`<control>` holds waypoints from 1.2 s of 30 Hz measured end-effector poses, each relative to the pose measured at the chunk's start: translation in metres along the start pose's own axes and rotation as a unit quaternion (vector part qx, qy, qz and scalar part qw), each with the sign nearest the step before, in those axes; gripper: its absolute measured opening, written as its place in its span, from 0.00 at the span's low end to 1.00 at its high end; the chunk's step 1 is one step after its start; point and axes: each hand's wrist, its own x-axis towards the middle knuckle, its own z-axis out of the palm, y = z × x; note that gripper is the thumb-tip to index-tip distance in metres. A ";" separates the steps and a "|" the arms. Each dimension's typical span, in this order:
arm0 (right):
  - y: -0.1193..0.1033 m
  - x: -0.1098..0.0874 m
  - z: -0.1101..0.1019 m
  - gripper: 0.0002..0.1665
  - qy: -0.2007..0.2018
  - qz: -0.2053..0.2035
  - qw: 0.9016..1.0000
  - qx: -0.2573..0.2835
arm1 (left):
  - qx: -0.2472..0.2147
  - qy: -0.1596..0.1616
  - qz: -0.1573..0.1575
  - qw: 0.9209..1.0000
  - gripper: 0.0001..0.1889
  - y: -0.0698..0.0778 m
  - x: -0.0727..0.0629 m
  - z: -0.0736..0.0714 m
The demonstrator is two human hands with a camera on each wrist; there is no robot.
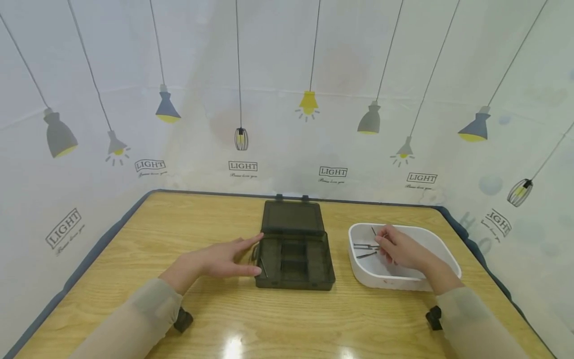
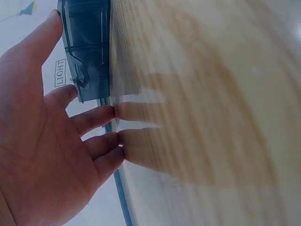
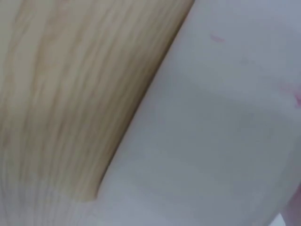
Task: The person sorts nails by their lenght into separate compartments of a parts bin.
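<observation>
A dark translucent plastic box (image 1: 309,285) stands with its lid (image 1: 292,217) laid back, its inside split into compartments. A thin screw (image 1: 264,268) lies slanted in the left compartment. My left hand (image 1: 219,259) has fingers spread against the box's left side; in the left wrist view, thumb and index touch the box (image 2: 87,47) and other fingertips rest on the table. Over the white tray (image 1: 358,275), my right hand (image 1: 401,248) pinches a long dark screw (image 1: 373,231), partly hidden by the fingers. Several similar screws (image 1: 366,255) lie below on the tray's left side.
The wooden table (image 1: 202,319) ends at a dark-edged border before a white lamp-printed curtain (image 1: 287,99). Dark wrist devices (image 1: 183,319) hang below both sleeves. In the right wrist view the tray's outer wall (image 3: 188,141) fills most of the picture.
</observation>
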 end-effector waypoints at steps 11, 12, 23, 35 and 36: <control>-0.027 -0.007 -0.002 0.13 0.024 -0.064 0.998 0.010 | 0.000 0.006 -0.002 1.000 0.53 0.000 0.000 0.001; -0.031 -0.007 -0.002 0.13 0.026 -0.072 0.997 0.013 | 0.000 0.006 -0.002 1.000 0.53 0.000 0.000 0.001; -0.077 0.003 0.014 0.14 0.025 -0.106 0.992 0.064 | -0.005 0.000 -0.004 1.000 0.53 0.000 0.000 0.000; -0.115 0.021 0.044 0.13 0.034 -0.117 0.988 0.092 | -0.004 -0.002 -0.007 1.000 0.53 0.000 0.000 0.000; -0.117 0.023 0.047 0.12 0.034 -0.119 0.988 0.095 | -0.004 -0.002 -0.006 1.000 0.53 0.000 0.000 0.000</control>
